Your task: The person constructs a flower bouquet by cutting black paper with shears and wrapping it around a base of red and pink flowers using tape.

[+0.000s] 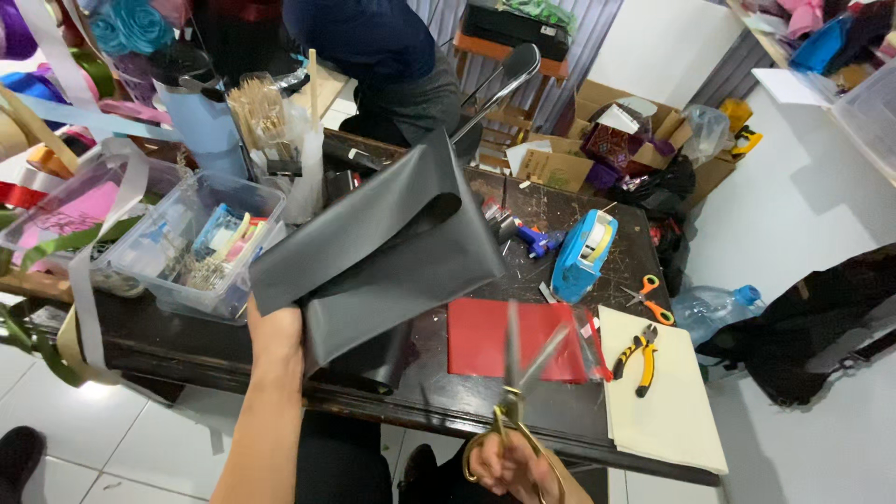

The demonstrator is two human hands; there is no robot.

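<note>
Above the table edge, left hand [277,338] grips folded grey sheet [392,252]; right hand [509,467] holds open scissors [516,392].

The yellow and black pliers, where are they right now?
In the head view the yellow and black pliers lie at the right of the dark table, on a cream sheet, just below the orange scissors.

left hand [276,341] — bare, no sleeve | right hand [509,465] — bare | dark trousers
</note>
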